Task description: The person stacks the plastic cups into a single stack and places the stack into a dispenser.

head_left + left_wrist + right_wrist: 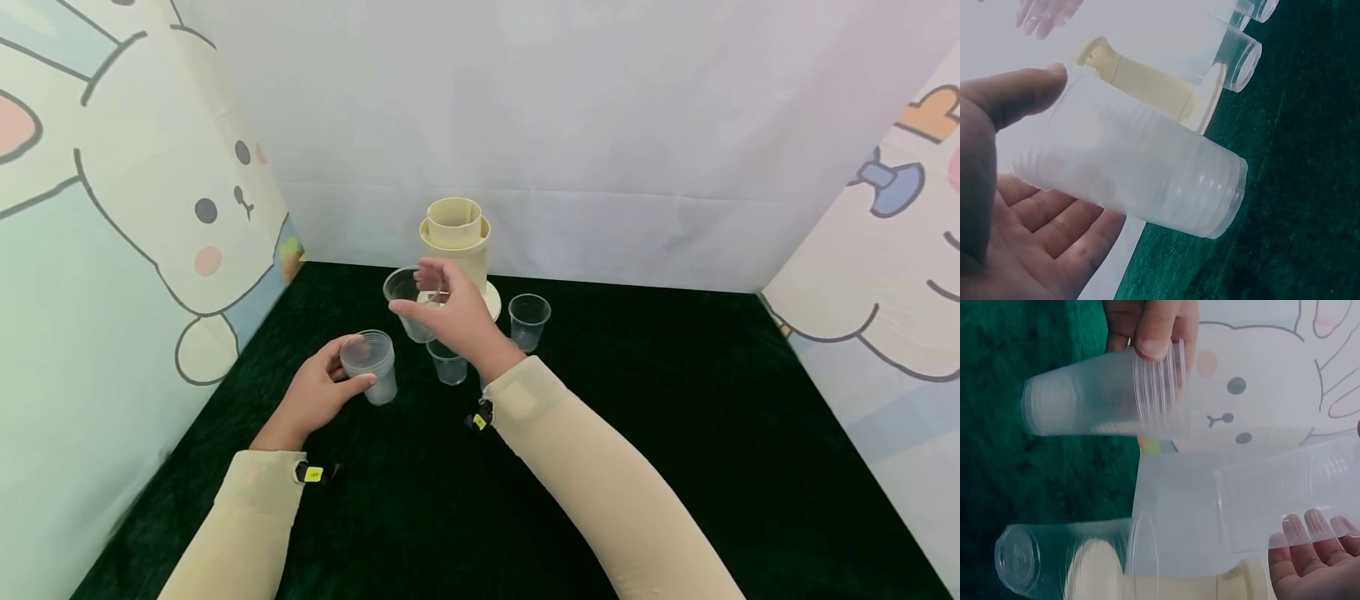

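Note:
My left hand (318, 387) grips a stack of nested clear plastic cups (381, 379), thumb on the near side and fingers round the far side. Their rims sit close together in the right wrist view, where the stack (1085, 400) appears lying sideways. Up and to the right, my right hand (461, 312) holds a clear plastic cup (401, 287) above the table, in front of the cream-coloured cylindrical holder (474, 265). Below that hand, another clear cup (447, 367) stands on the dark green cloth, partly covered by the held cup and hand.
One more clear cup (529, 321) stands right of the holder. Something clear shows partly behind my right wrist. The green cloth (675, 417) covers the table. A white curtain (600, 125) hangs behind, with printed cartoon panels (150, 250) at both sides.

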Available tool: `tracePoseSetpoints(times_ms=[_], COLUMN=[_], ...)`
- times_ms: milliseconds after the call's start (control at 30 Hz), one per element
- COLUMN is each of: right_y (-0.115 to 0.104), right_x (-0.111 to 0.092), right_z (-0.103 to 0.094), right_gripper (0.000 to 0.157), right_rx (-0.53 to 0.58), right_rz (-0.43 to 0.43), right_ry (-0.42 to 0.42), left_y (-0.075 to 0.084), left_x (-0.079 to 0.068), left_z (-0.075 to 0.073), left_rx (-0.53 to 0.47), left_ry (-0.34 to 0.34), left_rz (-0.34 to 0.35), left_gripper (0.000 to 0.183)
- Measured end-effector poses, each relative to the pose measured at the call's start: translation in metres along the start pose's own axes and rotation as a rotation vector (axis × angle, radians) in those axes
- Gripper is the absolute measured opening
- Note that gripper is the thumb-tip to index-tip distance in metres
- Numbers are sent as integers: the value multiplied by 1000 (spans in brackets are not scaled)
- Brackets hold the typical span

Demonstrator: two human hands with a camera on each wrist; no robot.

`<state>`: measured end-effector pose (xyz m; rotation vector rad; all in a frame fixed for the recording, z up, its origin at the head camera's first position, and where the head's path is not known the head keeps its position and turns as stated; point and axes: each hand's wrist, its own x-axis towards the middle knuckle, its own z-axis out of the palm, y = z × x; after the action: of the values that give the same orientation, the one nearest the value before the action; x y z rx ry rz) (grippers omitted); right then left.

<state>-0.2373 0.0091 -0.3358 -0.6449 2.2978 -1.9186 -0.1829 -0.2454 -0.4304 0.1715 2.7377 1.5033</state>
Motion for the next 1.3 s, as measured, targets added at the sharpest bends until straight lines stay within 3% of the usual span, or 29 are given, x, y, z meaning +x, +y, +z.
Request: tracePoseSetpoints(times_ms=[400,900,1300], right_y=[3,2,17], right_x=[2,7,5], right_z=[28,55,65], right_gripper=[70,67,66], right_rx=[3,90,59], right_rz=[-6,-8,34], right_ry=[-48,-111,-117], left_y=[-1,1,-2], left_x=[0,2,4], left_z=[1,1,2], left_rx=[-15,-6,-47], left_ry=[9,3,-6], left_rz=[-9,-32,-4], left_gripper=[77,80,79])
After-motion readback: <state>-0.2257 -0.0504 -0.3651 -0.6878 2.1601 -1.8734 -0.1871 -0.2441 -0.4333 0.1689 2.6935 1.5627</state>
